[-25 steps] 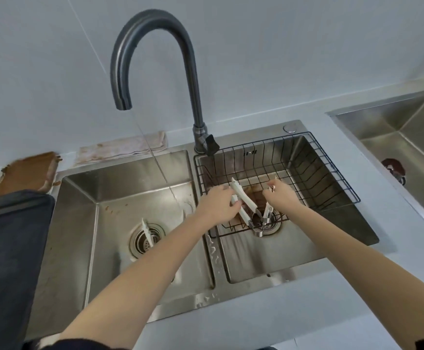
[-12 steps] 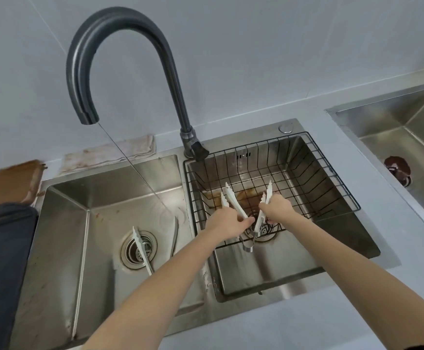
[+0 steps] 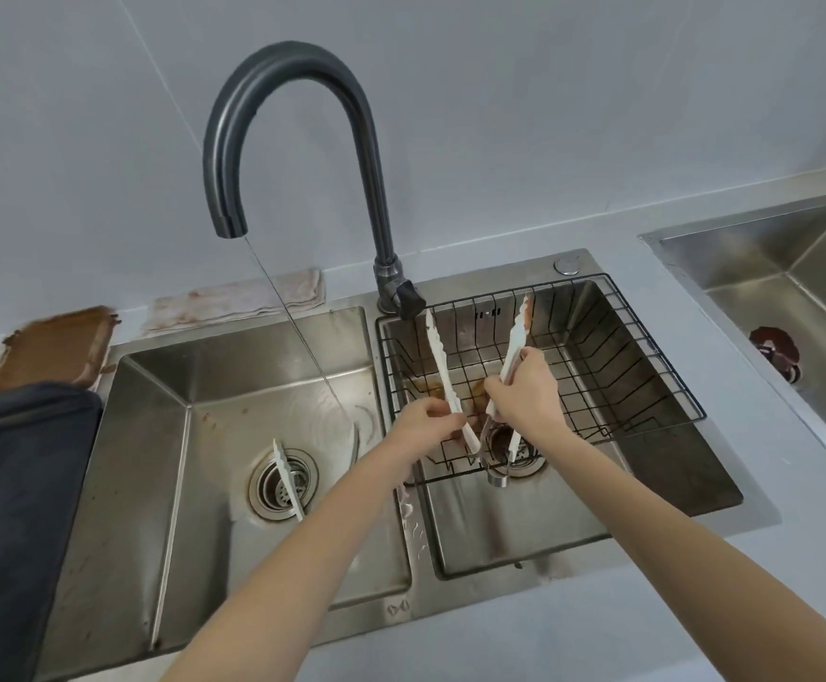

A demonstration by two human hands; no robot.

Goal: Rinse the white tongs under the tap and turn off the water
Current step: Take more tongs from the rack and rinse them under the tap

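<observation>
Both hands hold the white tongs [image 3: 443, 366] above the right sink basin, tips pointing up and spread apart, brown smears near the tips. My left hand [image 3: 428, 428] grips the left arm of the tongs; my right hand [image 3: 524, 391] grips the right arm. The dark gooseneck tap [image 3: 297, 115] arches over the left basin, and a thin stream of water [image 3: 297, 332] runs from its spout into that basin. The tap's black handle [image 3: 408, 300] sits at its base, just behind the tongs.
A black wire rack [image 3: 647, 366] sits in the right basin. A second pair of white tongs [image 3: 287, 477] lies over the left basin's drain. A dark tray [image 3: 12, 484], a brown-smeared board [image 3: 51, 349] and a stained cloth [image 3: 238, 302] are on the left. Another sink [image 3: 770, 287] lies at right.
Both hands have lifted the tongs higher above the wire rack and spread the arms wider. The camera view has shifted, so the tap now appears more central.
</observation>
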